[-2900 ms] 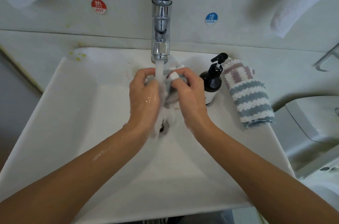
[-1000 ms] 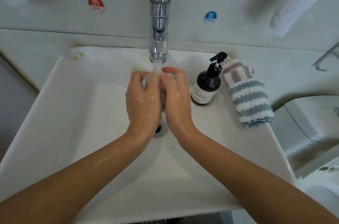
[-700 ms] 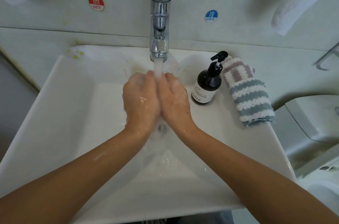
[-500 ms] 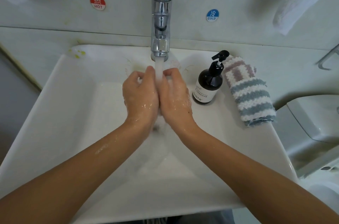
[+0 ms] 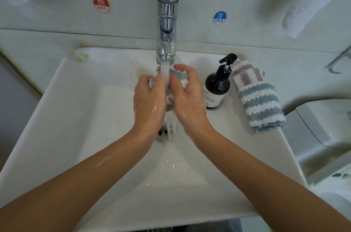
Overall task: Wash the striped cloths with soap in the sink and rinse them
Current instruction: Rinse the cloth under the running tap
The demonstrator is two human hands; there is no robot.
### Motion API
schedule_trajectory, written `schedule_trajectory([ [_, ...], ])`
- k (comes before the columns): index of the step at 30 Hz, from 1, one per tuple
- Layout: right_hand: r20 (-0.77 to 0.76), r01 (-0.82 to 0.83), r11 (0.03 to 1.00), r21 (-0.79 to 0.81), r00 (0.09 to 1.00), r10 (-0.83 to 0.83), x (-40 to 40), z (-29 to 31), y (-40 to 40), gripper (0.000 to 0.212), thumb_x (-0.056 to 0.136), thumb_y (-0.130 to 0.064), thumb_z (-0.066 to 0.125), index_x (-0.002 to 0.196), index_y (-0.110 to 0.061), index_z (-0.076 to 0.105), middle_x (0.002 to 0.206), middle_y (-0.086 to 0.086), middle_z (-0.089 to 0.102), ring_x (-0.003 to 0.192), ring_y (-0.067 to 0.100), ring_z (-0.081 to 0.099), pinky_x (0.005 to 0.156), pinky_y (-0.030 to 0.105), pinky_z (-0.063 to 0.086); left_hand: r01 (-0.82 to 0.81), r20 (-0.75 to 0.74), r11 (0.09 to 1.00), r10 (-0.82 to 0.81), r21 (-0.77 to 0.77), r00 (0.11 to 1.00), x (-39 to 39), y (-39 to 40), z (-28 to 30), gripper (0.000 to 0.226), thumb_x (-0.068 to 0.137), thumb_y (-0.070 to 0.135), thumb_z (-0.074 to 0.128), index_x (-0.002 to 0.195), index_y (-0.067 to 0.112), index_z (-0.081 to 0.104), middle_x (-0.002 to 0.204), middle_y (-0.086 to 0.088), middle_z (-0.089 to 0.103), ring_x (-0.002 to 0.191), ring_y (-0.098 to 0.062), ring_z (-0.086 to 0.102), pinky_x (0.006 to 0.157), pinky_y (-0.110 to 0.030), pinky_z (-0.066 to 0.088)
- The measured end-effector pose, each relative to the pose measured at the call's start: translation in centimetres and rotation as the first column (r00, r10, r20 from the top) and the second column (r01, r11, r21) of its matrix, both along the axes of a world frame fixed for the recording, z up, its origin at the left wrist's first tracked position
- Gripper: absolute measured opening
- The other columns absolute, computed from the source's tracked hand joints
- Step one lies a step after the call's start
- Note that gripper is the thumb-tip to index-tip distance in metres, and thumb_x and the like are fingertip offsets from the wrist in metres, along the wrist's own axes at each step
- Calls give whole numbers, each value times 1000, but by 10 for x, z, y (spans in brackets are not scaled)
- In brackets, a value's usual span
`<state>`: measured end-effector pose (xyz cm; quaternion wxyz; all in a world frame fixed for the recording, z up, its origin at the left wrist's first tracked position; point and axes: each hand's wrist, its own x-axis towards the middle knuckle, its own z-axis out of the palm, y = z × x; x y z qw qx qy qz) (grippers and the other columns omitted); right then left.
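Both hands, left hand [image 5: 150, 96] and right hand [image 5: 188, 96], squeeze the wet striped cloth [image 5: 176, 75] under the faucet stream [image 5: 164, 72] to rinse out soap.

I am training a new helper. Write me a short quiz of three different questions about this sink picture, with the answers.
1. True or false: water is running from the faucet onto the wet cloth.
2. Which hands hold the wet cloth?
A. Left hand only
B. Right hand only
C. Both hands
3. Fill in: the folded striped cloth lies on the sink rim, to the right of the ____.

Key
1. True; the stream falls between the hands.
2. C; the fingers of both curl round it.
3. Soap bottle.
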<state>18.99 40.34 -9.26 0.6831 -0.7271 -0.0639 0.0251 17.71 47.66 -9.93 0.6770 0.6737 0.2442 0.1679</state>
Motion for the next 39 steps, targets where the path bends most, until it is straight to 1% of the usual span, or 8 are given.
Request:
schedule_trajectory([
  [3, -6, 0, 997, -77, 1000, 0, 3, -2, 0, 4, 99, -33, 52, 98, -29, 53, 83, -9, 64, 70, 2, 64, 50, 19, 51, -41, 58, 998, 43, -47, 997, -7, -8, 3, 26, 94, 43, 56, 80, 21, 58, 67, 8, 65, 60, -3, 65, 49, -25, 54],
  [7, -53, -1, 994, -111, 999, -5, 0, 0, 4, 30, 101, -43, 45, 82, -22, 56, 67, -18, 63, 60, -7, 57, 59, 15, 46, -139, 58, 990, 139, -6, 989, -5, -6, 3, 32, 94, 41, 60, 68, 22, 57, 58, 10, 61, 55, -1, 60, 51, -20, 49],
  [12, -52, 10, 994, -111, 999, -16, -5, -6, 12, 36, 100, -49, 38, 98, -20, 59, 91, 2, 69, 87, 19, 67, 81, 46, 56, -169, 74, 985, 170, -19, 983, 1, 2, 5, 44, 95, 37, 57, 55, 21, 51, 46, 12, 54, 45, 0, 52, 50, -20, 44],
  [17, -13, -103, 990, -98, 995, 102, -4, -3, 10, 7, 101, -29, 45, 106, -30, 49, 89, -7, 60, 85, 14, 62, 65, 33, 54, -206, 81, 978, 209, -46, 975, 9, 14, 3, 46, 98, 36, 51, 57, 19, 40, 50, 10, 42, 46, -4, 41, 51, -20, 39],
  [23, 69, -139, 985, -104, 987, 146, -5, -3, 4, 37, 93, -3, 50, 123, -24, 50, 110, 1, 58, 103, 16, 57, 85, 41, 56, -145, 26, 988, 146, -49, 989, 11, 14, 1, 32, 99, 41, 48, 75, 22, 55, 69, 8, 58, 64, -5, 57, 62, -23, 44],
  [29, -9, -64, 998, -10, 998, 64, -4, -4, 5, 13, 98, -36, 52, 109, -29, 53, 101, -7, 65, 89, 1, 64, 70, 15, 53, -51, 53, 999, 52, -17, 997, -1, 1, 0, 22, 99, 40, 46, 87, 24, 53, 85, 2, 66, 81, -14, 67, 73, -37, 58],
  [33, 8, 22, 998, -57, 1000, -22, 0, -16, 13, 20, 102, -27, 46, 98, -14, 60, 71, -18, 58, 71, -16, 56, 65, 2, 40, -56, 101, 998, 56, -7, 993, -7, -9, -5, 23, 97, 36, 54, 83, 18, 56, 75, 0, 66, 73, -16, 67, 71, -38, 57],
  [39, -20, 42, 986, -164, 999, -46, 4, -19, 15, 29, 99, -28, 43, 75, -12, 49, 72, 7, 55, 69, 26, 52, 63, 39, 46, -123, 82, 991, 119, 54, 990, -3, -4, -10, 40, 94, 33, 58, 69, 2, 52, 60, -5, 53, 57, -10, 51, 56, -32, 45],
])
